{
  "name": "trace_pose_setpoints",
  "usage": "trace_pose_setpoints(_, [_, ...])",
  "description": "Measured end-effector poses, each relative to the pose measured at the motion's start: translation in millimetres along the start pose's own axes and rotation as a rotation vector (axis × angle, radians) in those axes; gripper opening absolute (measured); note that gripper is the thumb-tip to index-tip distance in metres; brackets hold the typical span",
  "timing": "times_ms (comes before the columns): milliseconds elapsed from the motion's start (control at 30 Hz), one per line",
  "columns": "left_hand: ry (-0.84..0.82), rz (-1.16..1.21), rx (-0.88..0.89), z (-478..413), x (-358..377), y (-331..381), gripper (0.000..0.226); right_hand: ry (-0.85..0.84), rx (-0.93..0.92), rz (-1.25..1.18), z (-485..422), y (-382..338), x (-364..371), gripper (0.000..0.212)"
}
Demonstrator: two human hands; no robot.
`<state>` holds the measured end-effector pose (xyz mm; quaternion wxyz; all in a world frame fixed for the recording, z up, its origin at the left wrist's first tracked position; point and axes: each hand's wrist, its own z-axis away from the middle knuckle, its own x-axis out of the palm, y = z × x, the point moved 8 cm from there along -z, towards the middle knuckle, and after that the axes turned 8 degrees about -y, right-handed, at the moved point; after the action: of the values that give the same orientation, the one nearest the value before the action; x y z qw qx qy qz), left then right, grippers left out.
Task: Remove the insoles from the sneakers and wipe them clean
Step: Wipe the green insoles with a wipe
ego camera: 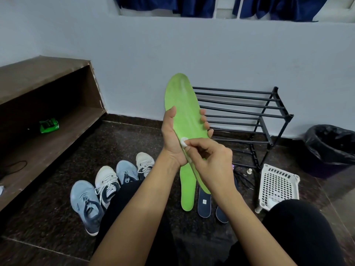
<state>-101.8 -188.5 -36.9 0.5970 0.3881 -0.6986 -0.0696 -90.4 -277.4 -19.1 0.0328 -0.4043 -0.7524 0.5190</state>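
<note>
My left hand (pixel 172 135) grips a long green insole (pixel 181 104) upright in front of me, thumb on its left edge and fingers wrapped round the right edge. My right hand (pixel 209 160) pinches a small white wipe (pixel 184 141) against the insole's lower face. A second green insole (pixel 187 191) lies on the dark floor below, with two dark blue insoles (pixel 204 204) beside it. Several sneakers stand in a row at lower left: a blue one (pixel 86 204), a white one (pixel 107 183), another blue one (pixel 125 170) and a white one (pixel 144 162).
A black wire shoe rack (pixel 249 112) stands against the wall at right, a white perforated basket (pixel 276 185) in front of it, and a black-lined bin (pixel 330 148) at far right. A brown wooden shelf (pixel 48 116) with a green packet (pixel 49 125) fills the left.
</note>
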Motion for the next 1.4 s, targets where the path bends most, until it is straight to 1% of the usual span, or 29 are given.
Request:
trace_pose_setpoints(100, [-0.019,0.014,0.032,-2,-1,8,0.081,-0.043,0.035,-0.064,3,1,5,0.008])
trace_pose_setpoints(200, [-0.015,0.021,0.043,-3,-1,5,0.081,0.012,0.024,-0.094,2,3,4,0.011])
trace_pose_setpoints(300, [-0.005,-0.046,0.039,-4,0,2,0.082,0.055,-0.015,-0.048,1,3,2,0.017])
trace_pose_setpoints(400, [0.07,-0.127,0.003,0,-3,-9,0.083,0.127,-0.058,0.018,-5,0,-5,0.02])
trace_pose_setpoints(500, [0.163,-0.184,-0.022,3,-10,-19,0.075,0.172,-0.069,0.064,-13,-1,-8,0.022])
trace_pose_setpoints(600, [0.114,-0.179,-0.062,2,-8,-18,0.075,0.184,-0.061,0.055,-8,-3,-9,0.02])
trace_pose_setpoints(733, [0.04,-0.109,-0.083,3,-4,-16,0.081,0.122,-0.045,0.041,-1,-2,-6,0.018])
trace_pose_setpoints(833, [0.02,-0.031,-0.008,-1,-6,-4,0.081,0.055,0.019,-0.028,5,4,3,0.017])
trace_pose_setpoints(933, [0.021,0.006,0.06,-3,-9,6,0.08,0.025,0.038,-0.051,8,5,7,0.014])
trace_pose_setpoints(1033, [0.047,0.017,0.088,-5,-9,5,0.079,0.06,0.048,-0.066,5,8,3,0.014])
trace_pose_setpoints(1100, [0.065,-0.016,0.099,-4,-8,3,0.079,0.078,0.058,-0.051,2,12,1,0.014])
trace_pose_setpoints(1300, [0.164,-0.091,0.062,2,-11,-13,0.08,0.2,0.045,0.032,-11,17,-9,0.015])
trace_pose_setpoints(1400, [0.124,-0.088,0.051,0,-9,-9,0.087,0.176,0.062,0.022,-11,14,-9,0.015])
